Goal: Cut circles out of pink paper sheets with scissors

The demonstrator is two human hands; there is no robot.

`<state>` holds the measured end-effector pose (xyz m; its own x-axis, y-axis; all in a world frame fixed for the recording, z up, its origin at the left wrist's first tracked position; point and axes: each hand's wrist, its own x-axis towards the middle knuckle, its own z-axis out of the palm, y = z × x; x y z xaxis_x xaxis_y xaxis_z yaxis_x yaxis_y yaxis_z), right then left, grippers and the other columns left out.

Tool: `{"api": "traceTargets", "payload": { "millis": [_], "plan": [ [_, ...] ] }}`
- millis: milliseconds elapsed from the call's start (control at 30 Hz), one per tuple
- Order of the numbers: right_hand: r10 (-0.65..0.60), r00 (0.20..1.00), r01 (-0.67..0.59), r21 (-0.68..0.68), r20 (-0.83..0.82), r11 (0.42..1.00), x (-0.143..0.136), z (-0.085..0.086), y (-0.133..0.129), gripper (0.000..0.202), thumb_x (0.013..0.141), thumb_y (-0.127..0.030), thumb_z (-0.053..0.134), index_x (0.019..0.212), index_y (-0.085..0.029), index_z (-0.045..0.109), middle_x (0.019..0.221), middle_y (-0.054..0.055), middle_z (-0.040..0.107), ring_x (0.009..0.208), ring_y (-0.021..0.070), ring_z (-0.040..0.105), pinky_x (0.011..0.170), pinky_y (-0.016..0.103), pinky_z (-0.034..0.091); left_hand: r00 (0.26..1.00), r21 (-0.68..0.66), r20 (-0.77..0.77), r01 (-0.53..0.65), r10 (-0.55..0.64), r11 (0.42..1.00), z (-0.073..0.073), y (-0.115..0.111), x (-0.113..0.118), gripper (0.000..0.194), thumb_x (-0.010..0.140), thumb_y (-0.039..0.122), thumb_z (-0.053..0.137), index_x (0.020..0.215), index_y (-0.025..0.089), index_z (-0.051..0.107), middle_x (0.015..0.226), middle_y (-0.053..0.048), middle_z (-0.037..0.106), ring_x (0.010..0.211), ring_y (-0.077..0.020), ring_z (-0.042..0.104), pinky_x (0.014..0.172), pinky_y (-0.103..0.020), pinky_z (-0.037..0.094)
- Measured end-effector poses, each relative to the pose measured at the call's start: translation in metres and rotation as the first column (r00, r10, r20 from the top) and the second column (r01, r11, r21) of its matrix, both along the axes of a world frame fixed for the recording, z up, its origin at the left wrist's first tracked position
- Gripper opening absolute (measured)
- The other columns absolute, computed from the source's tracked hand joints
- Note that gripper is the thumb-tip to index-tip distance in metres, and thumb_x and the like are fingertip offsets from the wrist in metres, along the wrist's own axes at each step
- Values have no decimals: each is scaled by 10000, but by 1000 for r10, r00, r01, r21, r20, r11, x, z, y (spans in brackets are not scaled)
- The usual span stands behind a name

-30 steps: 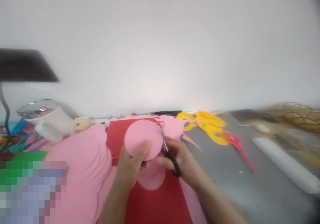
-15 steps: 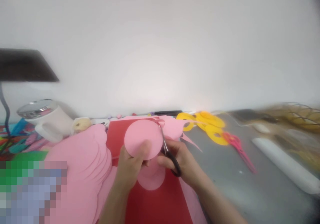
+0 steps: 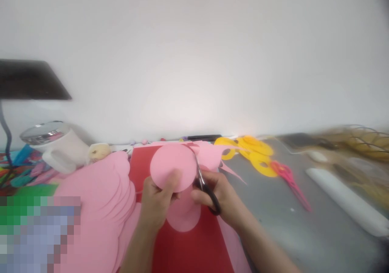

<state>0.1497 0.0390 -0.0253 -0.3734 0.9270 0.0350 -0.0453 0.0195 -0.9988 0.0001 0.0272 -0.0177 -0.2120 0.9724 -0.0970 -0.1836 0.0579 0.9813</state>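
Observation:
My left hand (image 3: 161,192) pinches a round pink paper piece (image 3: 173,165), its thumb on top near the lower edge. Black-handled scissors (image 3: 209,192) are in my right hand (image 3: 219,188), fingers in the loops. Their blades run along the right edge of the pink circle. Beneath the hands, another pink round cutout (image 3: 184,218) lies on a red sheet (image 3: 191,248). More pink paper (image 3: 206,155) and a thin pointed scrap lie just behind the scissors.
Stacked pink cutouts (image 3: 94,200) spread at my left, below a white mug (image 3: 67,147) with a shiny lid. On the right are yellow paper rings (image 3: 263,163), pink scissors (image 3: 291,183) and a white roll (image 3: 346,200). A wall (image 3: 194,62) rises behind.
The pink circle has shifted very slightly up and left in my left hand. My right hand and the scissors stay almost in place at its edge.

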Motion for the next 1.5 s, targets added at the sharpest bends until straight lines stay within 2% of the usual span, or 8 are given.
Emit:
{"api": "traceTargets", "payload": {
  "millis": [333,600,800,900,1200,1367,1500],
  "plan": [
    [-24,1000,24,-52,11,998,-2,5,-1,366,637,-435,821,655,-167,573,570,-56,384,537,89,322,474,219,281,999,23,-16,-36,37,999,-5,0,-2,376,635,358,771,409,171,538,406,22,455,422,-74,410,407,-204,330],
    [-8,1000,8,-40,-4,999,-2,5,-2,396,644,-483,810,691,-162,583,578,-50,401,541,96,345,481,226,293,1000,14,-2,-24,24,1000,-6,2,-3,384,612,350,776,399,169,513,400,22,458,409,-71,418,408,-197,325],
    [10,1000,-10,-35,-12,999,0,2,1,450,622,-534,818,679,-176,552,570,-54,399,542,99,333,487,234,290,973,34,-222,-55,62,998,-1,-1,-1,422,648,363,714,366,192,450,378,29,401,387,-75,361,400,-224,320],
    [2,1000,-2,-17,-7,1000,1,1,2,452,618,-532,820,676,-184,538,575,-48,408,546,106,339,489,238,298,964,30,-258,-62,68,998,-1,-2,-1,424,653,385,695,366,200,445,381,24,405,387,-80,359,399,-229,320],
    [-11,1000,11,-14,5,1000,-1,6,0,437,637,-511,815,659,-175,537,608,-44,391,577,106,328,514,239,302,978,49,-209,11,-1,999,-4,0,-4,423,649,363,724,365,191,461,374,23,390,388,-83,368,409,-226,311],
    [-3,1000,3,-19,-1,1000,-1,6,0,426,650,-529,808,714,-151,621,660,-14,463,629,128,385,545,248,334,981,47,-192,5,4,999,-4,0,-3,425,661,369,718,368,188,470,379,20,405,390,-79,364,411,-225,300],
    [1,1000,-1,-22,-4,1000,0,5,0,441,645,-553,804,731,-147,651,638,-25,465,592,113,383,525,240,344,978,51,-208,8,2,999,-4,0,-3,441,681,385,698,368,191,455,382,18,403,395,-83,375,413,-226,298]
  ]
}}
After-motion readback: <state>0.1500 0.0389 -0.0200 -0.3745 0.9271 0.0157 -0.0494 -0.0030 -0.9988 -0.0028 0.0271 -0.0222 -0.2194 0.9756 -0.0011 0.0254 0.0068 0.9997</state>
